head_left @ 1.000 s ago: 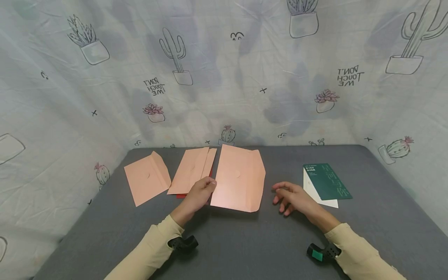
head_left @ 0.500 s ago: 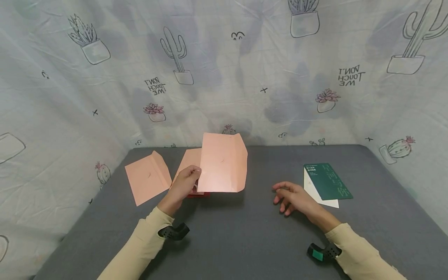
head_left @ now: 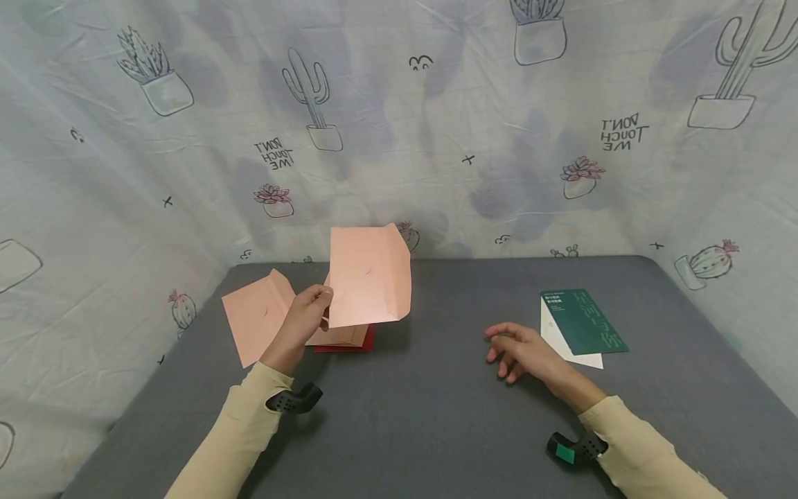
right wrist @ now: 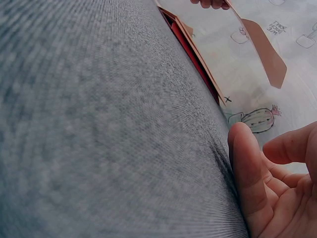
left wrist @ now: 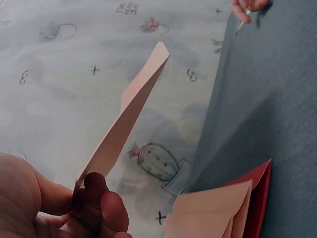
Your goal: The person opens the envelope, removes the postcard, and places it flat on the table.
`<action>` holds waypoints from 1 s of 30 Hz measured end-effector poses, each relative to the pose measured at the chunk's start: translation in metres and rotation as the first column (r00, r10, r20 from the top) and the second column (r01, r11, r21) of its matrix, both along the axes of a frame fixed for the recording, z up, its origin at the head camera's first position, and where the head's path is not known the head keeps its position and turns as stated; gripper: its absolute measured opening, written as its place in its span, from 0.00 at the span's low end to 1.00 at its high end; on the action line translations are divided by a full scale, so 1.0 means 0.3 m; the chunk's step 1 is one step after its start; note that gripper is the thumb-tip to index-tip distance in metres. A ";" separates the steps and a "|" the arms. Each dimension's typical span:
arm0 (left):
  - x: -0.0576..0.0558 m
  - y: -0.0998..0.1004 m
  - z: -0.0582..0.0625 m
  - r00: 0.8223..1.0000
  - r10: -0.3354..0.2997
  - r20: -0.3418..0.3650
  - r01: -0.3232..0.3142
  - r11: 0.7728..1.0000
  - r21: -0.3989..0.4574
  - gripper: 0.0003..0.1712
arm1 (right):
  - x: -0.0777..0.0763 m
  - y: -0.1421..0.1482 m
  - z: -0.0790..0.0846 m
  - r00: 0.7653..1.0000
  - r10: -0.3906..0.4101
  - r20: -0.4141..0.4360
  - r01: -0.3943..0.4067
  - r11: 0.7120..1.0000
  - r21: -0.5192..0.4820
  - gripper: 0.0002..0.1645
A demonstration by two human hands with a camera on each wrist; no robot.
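Observation:
My left hand (head_left: pixel 305 319) pinches a pink envelope (head_left: pixel 368 277) by its left edge and holds it up above the table, its flap to the right. In the left wrist view the same envelope (left wrist: pixel 124 124) shows nearly edge-on between thumb and fingers. Below it lies a small pile of pink envelopes (head_left: pixel 343 337) with a red one (head_left: pixel 369 339) underneath, partly hidden by the raised envelope. Another pink envelope (head_left: pixel 252 319) lies to the left, its flap unfolded, partly behind my left hand. My right hand (head_left: pixel 524 353) rests on the table with loosely bent fingers, holding nothing.
A dark green card (head_left: pixel 582 322) overlaps a white card (head_left: pixel 555 339) on the right, just beyond my right hand. The grey table (head_left: pixel 436 416) ends at a cloth backdrop (head_left: pixel 399 138) printed with cacti.
My left hand has lifted the pink envelope and carried it up and to the left, over the pile of envelopes. The right hand has stayed where it was.

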State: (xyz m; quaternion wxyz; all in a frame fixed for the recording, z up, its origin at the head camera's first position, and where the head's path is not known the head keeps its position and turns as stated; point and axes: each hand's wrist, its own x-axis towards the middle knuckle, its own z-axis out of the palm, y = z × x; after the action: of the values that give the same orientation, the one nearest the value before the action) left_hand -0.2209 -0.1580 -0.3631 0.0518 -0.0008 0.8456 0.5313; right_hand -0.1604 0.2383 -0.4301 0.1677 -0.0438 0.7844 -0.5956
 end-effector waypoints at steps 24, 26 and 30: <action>-0.064 -0.160 0.023 0.995 0.098 0.008 -0.098 0.995 0.022 0.27 | 0.001 -0.002 0.002 1.000 0.003 -0.003 -0.003 1.000 -0.006 0.23; -0.066 -0.172 0.019 0.995 0.104 0.006 -0.104 0.994 0.021 0.26 | 0.001 -0.002 0.003 1.000 0.001 0.000 -0.001 1.000 -0.006 0.23; -0.068 -0.193 0.014 0.993 0.121 0.012 -0.121 0.992 0.022 0.25 | 0.002 -0.003 0.004 1.000 -0.003 0.005 0.003 1.000 -0.007 0.23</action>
State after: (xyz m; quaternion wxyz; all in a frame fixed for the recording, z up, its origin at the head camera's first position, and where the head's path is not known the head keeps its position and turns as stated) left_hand -0.2412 -0.2160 -0.3588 0.0240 -0.0543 0.8376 0.5431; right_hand -0.1598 0.2374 -0.4290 0.1685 -0.0419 0.7820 -0.5986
